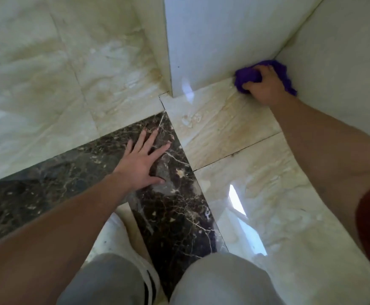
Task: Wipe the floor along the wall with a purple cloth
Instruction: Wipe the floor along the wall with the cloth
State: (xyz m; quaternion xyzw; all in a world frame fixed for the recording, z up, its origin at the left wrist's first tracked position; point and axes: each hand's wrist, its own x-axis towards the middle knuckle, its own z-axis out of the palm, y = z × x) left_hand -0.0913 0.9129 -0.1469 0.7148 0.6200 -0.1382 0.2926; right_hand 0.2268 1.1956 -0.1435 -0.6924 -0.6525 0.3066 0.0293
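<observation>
A crumpled purple cloth [246, 78] lies pressed into the inner corner where two pale walls meet the beige floor tile [223, 126]. My right hand [265, 86] is closed over it, arm stretched out from the right. Part of the cloth shows left of the fingers and part behind the hand against the right wall [333, 69]. My left hand [143, 160] rests flat, fingers spread, on a dark brown marble strip [69, 183] and holds nothing.
A pale wall panel [212, 40] ends in an outer corner at the middle, with more beige floor [58, 73] to its left. My knees in grey shorts [219, 282] fill the bottom edge. Bright window reflections [236, 199] shine on the glossy tile.
</observation>
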